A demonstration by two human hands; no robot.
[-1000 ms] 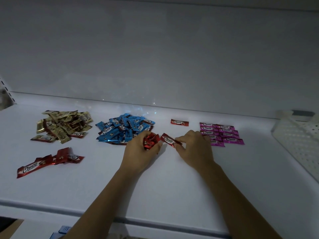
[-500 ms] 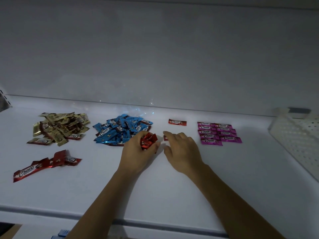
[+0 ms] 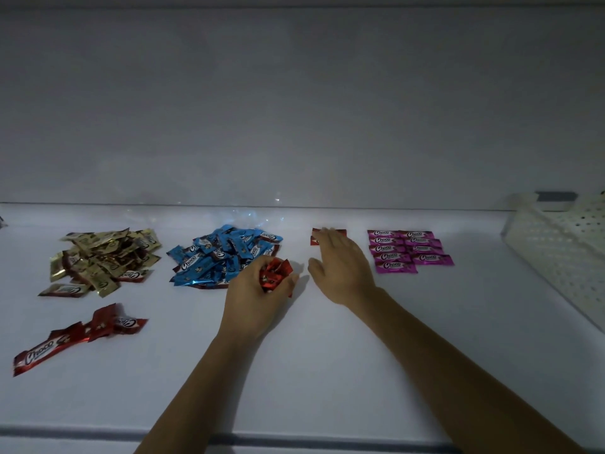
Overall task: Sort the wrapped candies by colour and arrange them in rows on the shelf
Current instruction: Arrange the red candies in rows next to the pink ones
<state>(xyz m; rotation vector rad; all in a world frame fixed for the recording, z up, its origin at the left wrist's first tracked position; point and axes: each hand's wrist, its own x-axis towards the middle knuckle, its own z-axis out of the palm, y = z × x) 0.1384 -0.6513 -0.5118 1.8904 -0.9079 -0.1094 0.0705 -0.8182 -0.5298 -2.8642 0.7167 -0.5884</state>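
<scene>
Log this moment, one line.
left hand: grips red candies; right hand: at red row; pink candies: rowed; blue pile, gold pile: loose

A white plastic basket (image 3: pixel 556 253) with many small holes in its walls stands at the far right, partly cut by the picture edge. Just behind its back rim is a dark grey bar (image 3: pixel 555 196). A plain pale wall (image 3: pixel 294 109) fills the upper half.

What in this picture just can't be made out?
Head view:
- Red candies at the back: the right hand covers most of them; number unclear.
- Red candy bunch: curled fingers of the left hand hide the count.
- White basket: cut off by the right edge; contents unseen.
- Blue candy pile: lower candies buried.
</scene>
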